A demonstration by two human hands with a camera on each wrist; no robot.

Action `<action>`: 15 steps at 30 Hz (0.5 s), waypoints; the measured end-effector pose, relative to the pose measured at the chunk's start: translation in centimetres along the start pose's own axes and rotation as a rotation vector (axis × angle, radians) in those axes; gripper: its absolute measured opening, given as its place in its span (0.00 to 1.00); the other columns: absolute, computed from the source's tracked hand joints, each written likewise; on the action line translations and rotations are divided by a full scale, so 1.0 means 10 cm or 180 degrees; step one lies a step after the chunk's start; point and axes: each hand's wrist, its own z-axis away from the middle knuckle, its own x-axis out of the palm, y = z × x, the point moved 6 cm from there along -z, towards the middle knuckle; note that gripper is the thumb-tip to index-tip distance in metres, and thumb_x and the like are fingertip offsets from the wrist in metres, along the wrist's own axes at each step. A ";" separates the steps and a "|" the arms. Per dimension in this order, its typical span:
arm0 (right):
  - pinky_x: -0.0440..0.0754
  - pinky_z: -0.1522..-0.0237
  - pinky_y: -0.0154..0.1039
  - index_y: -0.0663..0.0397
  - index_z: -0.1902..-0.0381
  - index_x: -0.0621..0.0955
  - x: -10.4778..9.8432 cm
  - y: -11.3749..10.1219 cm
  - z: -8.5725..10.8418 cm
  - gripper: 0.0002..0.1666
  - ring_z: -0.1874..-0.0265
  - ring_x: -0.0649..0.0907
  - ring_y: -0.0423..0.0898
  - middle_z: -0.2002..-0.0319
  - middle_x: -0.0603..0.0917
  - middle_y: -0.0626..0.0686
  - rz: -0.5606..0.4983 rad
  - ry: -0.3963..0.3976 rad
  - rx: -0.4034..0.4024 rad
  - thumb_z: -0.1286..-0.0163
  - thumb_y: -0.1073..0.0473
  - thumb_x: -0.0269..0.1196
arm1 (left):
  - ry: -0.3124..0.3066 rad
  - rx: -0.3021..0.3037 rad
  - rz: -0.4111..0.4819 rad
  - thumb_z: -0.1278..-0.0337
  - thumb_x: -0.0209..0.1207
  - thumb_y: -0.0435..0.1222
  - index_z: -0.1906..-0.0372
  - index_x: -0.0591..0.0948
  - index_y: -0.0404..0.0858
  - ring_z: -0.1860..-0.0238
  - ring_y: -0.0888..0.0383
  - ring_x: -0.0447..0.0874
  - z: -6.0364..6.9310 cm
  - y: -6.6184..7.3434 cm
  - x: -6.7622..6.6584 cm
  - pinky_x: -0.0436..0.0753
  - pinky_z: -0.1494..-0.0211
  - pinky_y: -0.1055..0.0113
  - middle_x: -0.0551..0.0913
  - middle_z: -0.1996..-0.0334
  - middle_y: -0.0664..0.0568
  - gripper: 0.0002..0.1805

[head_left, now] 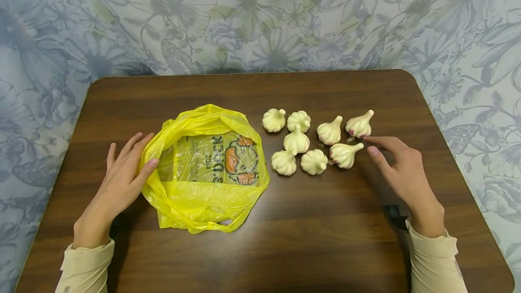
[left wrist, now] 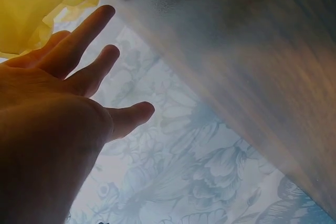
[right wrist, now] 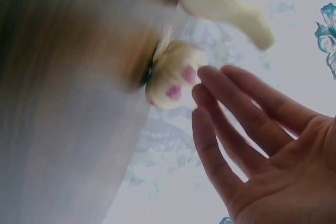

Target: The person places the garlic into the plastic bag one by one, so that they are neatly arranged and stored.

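Observation:
A yellow plastic bag lies on the table with its mouth spread wide and printed lettering inside. At its left rim is my left hand, the thumb lying over the edge and the other fingers extended along the outside. Those fingers look spread and straight in the left wrist view. Several garlic bulbs are grouped to the right of the bag. My right hand is beside the rightmost ones, fingertips close to a purple-streaked garlic bulb; whether they touch it is unclear. Nothing is held in that hand.
The brown wooden table has rounded far corners. Behind it and along both sides hangs a flowered wall covering. A dark band shows at the right wrist.

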 end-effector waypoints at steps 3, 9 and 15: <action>0.63 0.38 0.17 0.52 0.38 0.86 0.03 -0.06 -0.01 0.19 0.40 0.74 0.19 0.44 0.88 0.55 -0.0122 0.0045 -0.0151 0.24 0.59 0.67 | -0.0007 -0.0012 -0.0016 0.18 0.51 0.48 0.17 0.59 0.41 0.16 0.38 0.49 -0.01 0.01 -0.01 0.25 0.21 0.31 0.66 0.22 0.34 0.35; 0.66 0.39 0.18 0.51 0.42 0.87 0.10 -0.14 -0.02 0.22 0.44 0.78 0.25 0.46 0.89 0.52 -0.0193 0.0028 -0.0356 0.35 0.63 0.75 | -0.0013 -0.0009 -0.0023 0.18 0.51 0.48 0.17 0.60 0.41 0.16 0.37 0.49 -0.01 0.02 -0.01 0.26 0.21 0.31 0.66 0.22 0.34 0.35; 0.65 0.38 0.17 0.52 0.46 0.89 0.15 -0.17 -0.04 0.28 0.44 0.81 0.32 0.50 0.90 0.53 -0.0102 0.0080 -0.0554 0.47 0.69 0.80 | -0.0011 -0.0014 -0.0024 0.18 0.51 0.49 0.17 0.60 0.40 0.17 0.37 0.50 0.00 0.03 -0.02 0.26 0.21 0.31 0.66 0.22 0.35 0.34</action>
